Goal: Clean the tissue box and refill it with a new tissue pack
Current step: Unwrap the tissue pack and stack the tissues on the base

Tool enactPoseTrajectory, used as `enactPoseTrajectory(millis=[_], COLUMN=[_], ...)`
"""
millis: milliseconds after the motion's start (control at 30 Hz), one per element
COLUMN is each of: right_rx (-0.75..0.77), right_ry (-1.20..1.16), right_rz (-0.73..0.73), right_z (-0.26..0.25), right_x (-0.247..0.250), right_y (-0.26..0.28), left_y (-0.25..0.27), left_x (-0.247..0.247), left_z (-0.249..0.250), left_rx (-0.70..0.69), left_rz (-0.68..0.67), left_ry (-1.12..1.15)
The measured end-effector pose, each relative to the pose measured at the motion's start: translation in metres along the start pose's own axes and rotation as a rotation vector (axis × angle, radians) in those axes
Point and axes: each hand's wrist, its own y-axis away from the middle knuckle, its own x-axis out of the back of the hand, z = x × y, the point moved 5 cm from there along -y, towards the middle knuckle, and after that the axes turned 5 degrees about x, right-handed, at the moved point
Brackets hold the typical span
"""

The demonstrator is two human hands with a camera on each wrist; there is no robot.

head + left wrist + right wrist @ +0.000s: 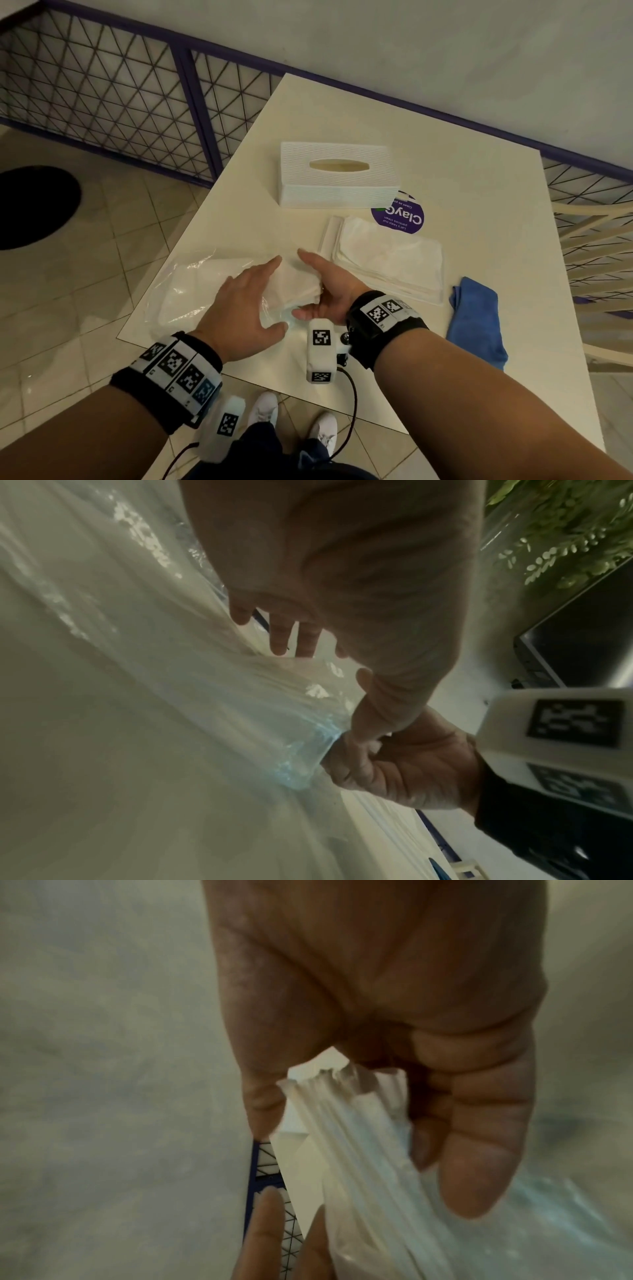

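Two hands at 6 o'clock on table (239, 164) unpacking: right hand (330, 291) pinching tissue stack (294, 284) out of clear wrapper (178, 287), left hand (239, 305) flat, fingers straight, pressing wrapper; next likely carry to tissue box (339, 174) at 12 o'clock.

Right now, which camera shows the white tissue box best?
The head view: the whole tissue box sits upright on the table, its oval slot showing. The left wrist view shows only hands and clear plastic wrap. The right wrist view doesn't show the box either, just fingers gripping tissues.
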Motion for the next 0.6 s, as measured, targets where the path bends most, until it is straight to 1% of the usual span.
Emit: enactPoseTrajectory(millis=[100,167,267,367,467,533,600], right_rx=[0.011,0.037,0.151,0.272,0.348,0.389,0.43], right_ry=[0.07,0.144,0.373,0.497,0.561,0.558,0.513], right_rz=[0.011,0.089,0.214,0.241,0.265,0.322,0.388], right_z=[0.001,-0.001,-0.014,-0.026,-0.033,-0.037,-0.043], right_x=[-0.002,0.0,0.006,0.016,0.036,0.055,0.077], right_y=[-0.002,-0.004,0.003,0.025,0.051,0.068,0.087], left_y=[0.001,0.001,0.002,0.002,0.002,0.002,0.002], left_x=[-0.001,-0.002,-0.006,-0.007,-0.008,-0.009,-0.01], left_z=[-0.001,-0.002,-0.009,-0.014,-0.016,-0.017,-0.017], left_rx=[0.029,0.056,0.078,0.091,0.117,0.137,0.182], left_rz=[0.008,0.0,-0.042,-0.074,-0.106,-0.124,-0.173], left_ry=[0.048,-0.03,-0.232,-0.282,-0.311,-0.338,-0.368])
